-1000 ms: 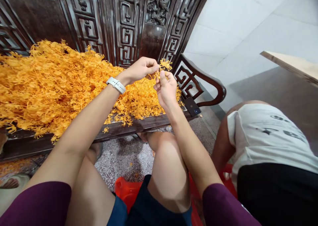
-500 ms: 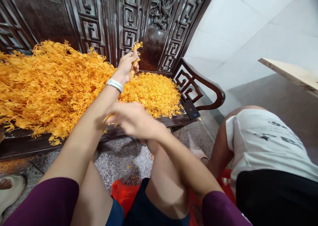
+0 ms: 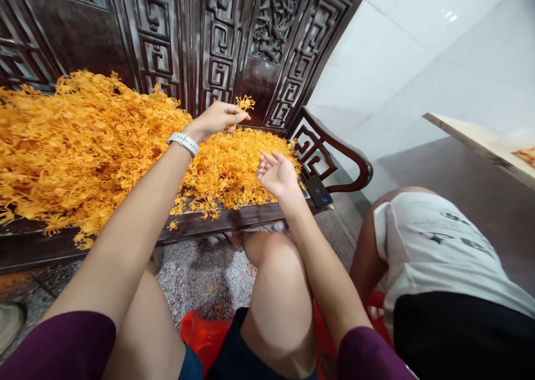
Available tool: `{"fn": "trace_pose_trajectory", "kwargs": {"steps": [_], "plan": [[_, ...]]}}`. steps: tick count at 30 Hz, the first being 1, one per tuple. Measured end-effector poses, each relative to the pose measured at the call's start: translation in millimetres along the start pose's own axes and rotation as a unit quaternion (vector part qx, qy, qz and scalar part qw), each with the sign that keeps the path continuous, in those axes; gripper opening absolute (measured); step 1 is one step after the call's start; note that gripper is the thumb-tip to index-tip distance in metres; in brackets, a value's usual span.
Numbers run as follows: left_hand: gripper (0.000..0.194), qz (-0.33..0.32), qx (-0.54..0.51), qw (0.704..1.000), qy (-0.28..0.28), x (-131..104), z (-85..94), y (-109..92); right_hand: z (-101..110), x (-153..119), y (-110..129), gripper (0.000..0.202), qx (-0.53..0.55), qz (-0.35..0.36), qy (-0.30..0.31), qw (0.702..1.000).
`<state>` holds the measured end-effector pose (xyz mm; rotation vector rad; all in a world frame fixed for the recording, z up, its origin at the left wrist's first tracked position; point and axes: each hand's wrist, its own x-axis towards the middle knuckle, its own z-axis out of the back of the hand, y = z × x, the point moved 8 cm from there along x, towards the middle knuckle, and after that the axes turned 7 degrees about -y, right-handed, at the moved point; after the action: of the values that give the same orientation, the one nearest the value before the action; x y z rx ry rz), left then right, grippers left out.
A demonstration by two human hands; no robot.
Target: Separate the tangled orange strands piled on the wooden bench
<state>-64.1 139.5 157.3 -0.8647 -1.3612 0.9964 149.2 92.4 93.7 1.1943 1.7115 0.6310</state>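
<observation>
Closest to me are my own knees, and just beyond them the front edge of the dark wooden bench (image 3: pixel 234 219), which I'll use as my marker. My right hand (image 3: pixel 276 174) hangs just above that edge, palm up and fingers spread, holding nothing; it looks ready to receive something. A black phone (image 3: pixel 320 191) lies on the bench's right end, beside the curved armrest, kept clear of the heap. To the right of the bench, a person in a white shirt (image 3: pixel 443 246) crouches on the floor, back to me.

Further in, above the bench seat, my left hand (image 3: pixel 219 118), with a white watch band at the wrist, pinches a small orange plastic sprig (image 3: pixel 244 102) between thumb and fingertips, lifted clear of the pile so it stands apart. I think it is a single piece, though it is small here.

The seat itself is covered by a heap of orange plastic sprigs (image 3: pixel 83 151), tallest at the left and thinner toward the right, and the bench's carved backrest (image 3: pixel 217 40) keeps it from sliding off.
</observation>
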Motion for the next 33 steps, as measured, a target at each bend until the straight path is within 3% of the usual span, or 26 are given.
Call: {"fn": "trace_pose_trajectory", "kwargs": {"steps": [1, 3, 6, 8, 12, 15, 21, 25, 30, 33], "plan": [[0.015, 0.0, 0.013, 1.0, 0.023, -2, -1.8, -4, 0, -1, 0, 0.014, -0.003, 0.013, 0.004, 1.0], [0.01, 0.012, 0.044, 0.996, 0.073, -7, -7.6, -10, -4, -6, 13, 0.015, -0.031, 0.111, 0.015, 0.993], [0.011, 0.04, 0.091, 0.981, 0.164, -13, -22.8, -13, -11, -18, 39, 0.033, -0.111, 0.273, 0.009, 0.955], [0.013, 0.033, 0.105, 0.97, 0.217, -17, -34.9, -15, -15, -21, 43, 0.041, -0.175, 0.312, 0.028, 0.934], [0.017, 0.008, 0.11, 0.965, 0.237, -18, -48.0, -15, -27, -25, 30, 0.047, -0.298, 0.31, 0.142, 0.892], [0.014, 0.02, 0.117, 0.963, 0.241, -20, -50.9, -16, -30, -28, 23, 0.048, -0.323, 0.314, 0.183, 0.874], [0.035, 0.009, 0.095, 0.944, 0.317, -33, -59.9, -37, -28, -27, 27, 0.046, -0.222, 0.318, 0.176, 0.905], [0.048, -0.002, 0.013, 0.94, 0.342, -41, -69.6, -42, -38, -35, 20, 0.045, -0.146, 0.264, 0.217, 0.928], [0.057, -0.009, -0.078, 0.949, 0.306, -44, -79.6, -46, -57, -55, 10, 0.036, -0.09, 0.215, 0.247, 0.941], [0.055, 0.047, -0.106, 0.961, 0.252, -44, -81.8, -46, -65, -62, 13, 0.038, -0.052, 0.218, 0.279, 0.934]]}}
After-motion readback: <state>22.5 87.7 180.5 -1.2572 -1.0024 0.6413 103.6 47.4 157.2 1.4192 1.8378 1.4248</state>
